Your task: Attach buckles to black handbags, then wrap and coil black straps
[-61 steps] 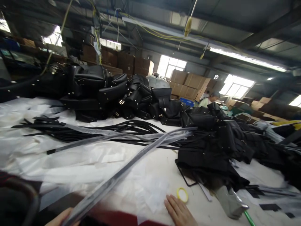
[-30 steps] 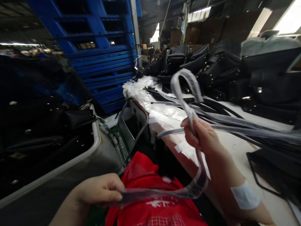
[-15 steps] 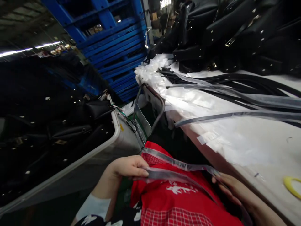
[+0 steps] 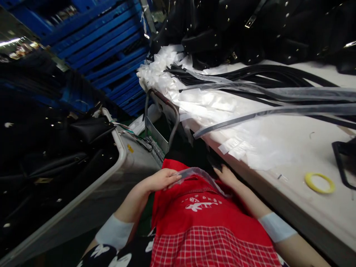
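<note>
1. The left hand [image 4: 168,179] is closed in a narrow pinch, thumb against fingers, holding one end of a flat, dark strap in a clear plastic sleeve [image 4: 192,171].
2. From that grip the strap arches rightward in front of a red cloth apron with white print and a checked lower part [image 4: 222,211], dropping toward the right forearm.
3. The right hand [image 4: 226,175], apart from the left grip and to its right, has its fingers partly bent; a dark, blurred strip shows at its fingertips, and I cannot tell whether they grasp it.
4. Right of both grips runs a white-topped table [image 4: 300,144]; a second grey, plastic-sleeved strap [image 4: 236,121] hangs slightly over its near edge, beyond the right hand.
5. Farther beyond lie a bundle of long, thin black straps [image 4: 267,69] and piled black bags with metal studs [image 4: 244,31].
6. Well right of the right grip, a yellow ring [image 4: 319,191] lies flat.
7. Left of the left grip stands a grey bin with a rounded rim [image 4: 122,155], heaped with glossy black bags [image 4: 91,128].
</note>
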{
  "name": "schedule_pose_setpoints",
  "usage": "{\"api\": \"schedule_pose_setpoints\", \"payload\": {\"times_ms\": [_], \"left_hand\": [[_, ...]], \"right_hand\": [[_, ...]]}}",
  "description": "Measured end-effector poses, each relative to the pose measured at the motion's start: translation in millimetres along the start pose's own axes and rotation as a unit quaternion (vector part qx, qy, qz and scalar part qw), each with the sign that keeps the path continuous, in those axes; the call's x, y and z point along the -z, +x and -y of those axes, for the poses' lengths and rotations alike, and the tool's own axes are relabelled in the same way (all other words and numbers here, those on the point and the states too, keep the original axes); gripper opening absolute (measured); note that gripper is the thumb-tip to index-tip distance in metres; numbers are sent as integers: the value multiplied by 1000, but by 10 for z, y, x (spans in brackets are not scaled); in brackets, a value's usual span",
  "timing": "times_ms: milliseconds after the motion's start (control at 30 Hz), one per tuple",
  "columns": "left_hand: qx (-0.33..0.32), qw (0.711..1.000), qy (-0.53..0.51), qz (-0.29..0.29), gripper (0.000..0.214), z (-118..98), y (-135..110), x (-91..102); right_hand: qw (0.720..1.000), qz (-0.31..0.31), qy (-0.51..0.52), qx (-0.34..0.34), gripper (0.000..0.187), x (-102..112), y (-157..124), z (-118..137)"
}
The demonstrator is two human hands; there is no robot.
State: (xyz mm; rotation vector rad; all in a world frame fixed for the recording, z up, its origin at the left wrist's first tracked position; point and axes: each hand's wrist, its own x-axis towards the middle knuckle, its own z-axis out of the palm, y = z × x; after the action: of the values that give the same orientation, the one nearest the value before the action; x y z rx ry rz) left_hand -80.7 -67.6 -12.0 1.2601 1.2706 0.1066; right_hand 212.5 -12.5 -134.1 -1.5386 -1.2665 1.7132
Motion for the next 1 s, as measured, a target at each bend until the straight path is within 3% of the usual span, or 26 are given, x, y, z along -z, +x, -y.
{"api": "schedule_pose_setpoints", "payload": {"times_ms": [67, 133, 200, 267, 400, 600, 700, 867, 933, 1000], "left_hand": [[7, 1000, -26, -13, 52, 13, 42, -39], [-2, 999, -37, -15, 52, -29, 75, -111], [-25, 999, -41, -4, 54, -104, 111, -204], [-47, 998, -48, 17, 57, -170, 163, -277], [-49, 992, -113, 32, 55, -211, 203, -261], [23, 951, -221, 214, 43, 4, 56, 39], [53, 945, -237, 218, 41, 85, -23, 128], [74, 959, -240, 131, 38, 11, -64, 81], [77, 959, -243, 124, 38, -40, -27, 43], [76, 958, -248, 122, 38, -84, 23, 16]], "right_hand": [[985, 9, -120, 126, 51, -144, -105, 178], [923, 88, -244, 285, 62, -276, -254, 355], [860, 183, -295, 373, 69, -387, -370, 457], [851, 207, -311, 368, 64, -459, -382, 479], [878, 175, -295, 333, 48, -401, -216, 528], [873, 78, -338, 343, 50, -40, 24, 611], [837, 44, -421, 347, 51, 57, 77, 565], [726, 74, -554, 402, 52, -74, 18, 515], [704, 105, -564, 418, 52, -190, -8, 508], [702, 132, -559, 422, 51, -300, -19, 513]]}}
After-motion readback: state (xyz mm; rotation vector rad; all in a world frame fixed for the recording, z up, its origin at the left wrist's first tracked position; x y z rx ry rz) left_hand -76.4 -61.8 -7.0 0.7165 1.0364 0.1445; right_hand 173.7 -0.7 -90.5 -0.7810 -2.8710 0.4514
